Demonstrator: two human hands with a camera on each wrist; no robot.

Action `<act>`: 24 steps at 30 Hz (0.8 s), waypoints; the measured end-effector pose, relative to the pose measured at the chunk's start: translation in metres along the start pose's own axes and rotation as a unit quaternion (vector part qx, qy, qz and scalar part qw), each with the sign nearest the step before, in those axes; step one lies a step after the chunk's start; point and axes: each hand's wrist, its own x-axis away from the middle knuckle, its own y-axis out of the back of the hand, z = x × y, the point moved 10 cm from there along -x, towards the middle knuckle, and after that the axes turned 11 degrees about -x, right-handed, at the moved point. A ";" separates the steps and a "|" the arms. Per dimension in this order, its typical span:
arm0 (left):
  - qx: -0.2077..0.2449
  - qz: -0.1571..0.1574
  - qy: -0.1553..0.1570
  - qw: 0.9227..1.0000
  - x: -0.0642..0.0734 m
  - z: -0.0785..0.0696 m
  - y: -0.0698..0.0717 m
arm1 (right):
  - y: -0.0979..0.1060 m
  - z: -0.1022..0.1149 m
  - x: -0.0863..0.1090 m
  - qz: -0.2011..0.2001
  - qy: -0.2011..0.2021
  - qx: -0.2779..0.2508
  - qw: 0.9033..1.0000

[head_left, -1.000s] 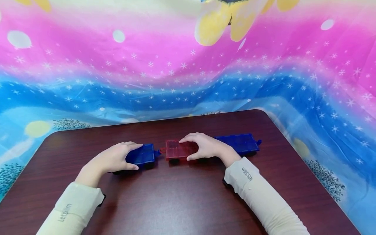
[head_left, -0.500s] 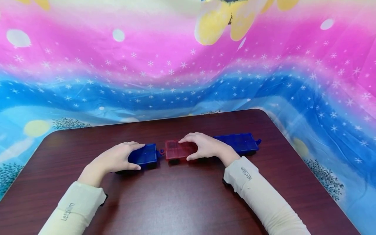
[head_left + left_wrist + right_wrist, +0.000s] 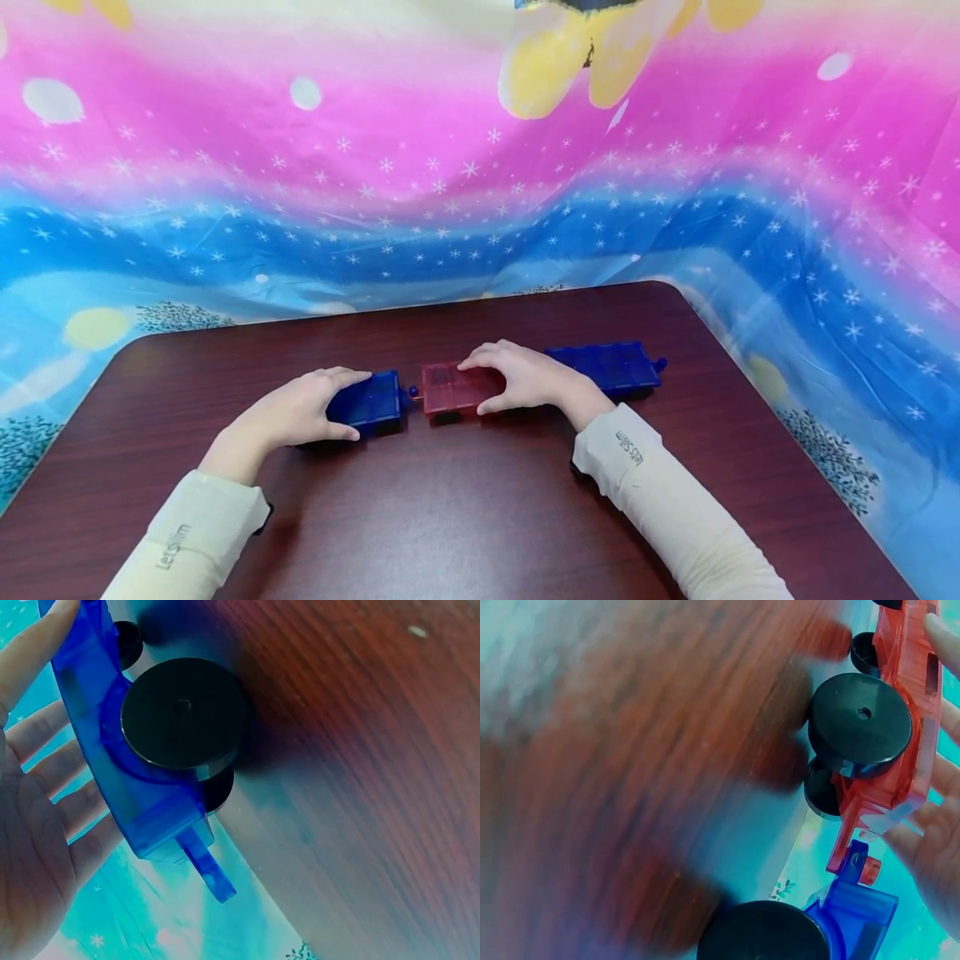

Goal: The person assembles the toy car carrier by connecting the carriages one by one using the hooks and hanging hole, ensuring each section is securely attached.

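Observation:
Three translucent toy wagons with black wheels stand in a row on the table. My left hand (image 3: 292, 412) grips the left blue wagon (image 3: 378, 402) across its sides, thumb near and fingers far. In the left wrist view a blue hook (image 3: 210, 874) sticks out free from that wagon's end. My right hand (image 3: 528, 377) holds the red wagon (image 3: 448, 387) the same way. Between these two, a blue coupling peg (image 3: 413, 391) overlaps the red wagon's coupling. The right blue wagon (image 3: 611, 365) is joined to the red one by a hitch (image 3: 855, 862), seen in the right wrist view.
The dark wooden table (image 3: 435, 508) has rounded back corners. Behind it and along its sides hangs a pink and blue printed cloth (image 3: 420, 150). Both forearms wear pale sleeves, the right sleeve (image 3: 660, 492) reaching in from the front right.
My left hand has slid the left blue wagon slightly right, so its coupling now overlaps the red wagon's. The right hand and the other two wagons have hardly moved.

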 end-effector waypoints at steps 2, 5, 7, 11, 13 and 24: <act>0.000 -0.002 0.001 1.000 0.001 0.001 0.000 | 0.000 0.000 0.001 -0.001 0.000 0.011 1.000; -0.001 -0.008 0.001 1.000 0.002 0.001 -0.001 | 0.002 -0.002 0.002 -0.002 -0.004 0.022 1.000; 0.000 -0.011 0.000 1.000 0.004 0.002 -0.001 | 0.003 -0.003 0.004 -0.003 -0.008 0.028 1.000; 0.000 -0.013 -0.002 1.000 0.005 0.002 0.000 | 0.006 -0.006 0.009 -0.004 -0.019 0.037 0.999; -0.002 -0.014 -0.002 1.000 0.005 0.002 0.001 | 0.008 -0.008 0.012 -0.006 -0.019 0.041 0.999; -0.010 -0.031 0.011 0.999 0.021 0.015 0.004 | 0.031 -0.023 0.050 -0.055 -0.021 0.069 0.996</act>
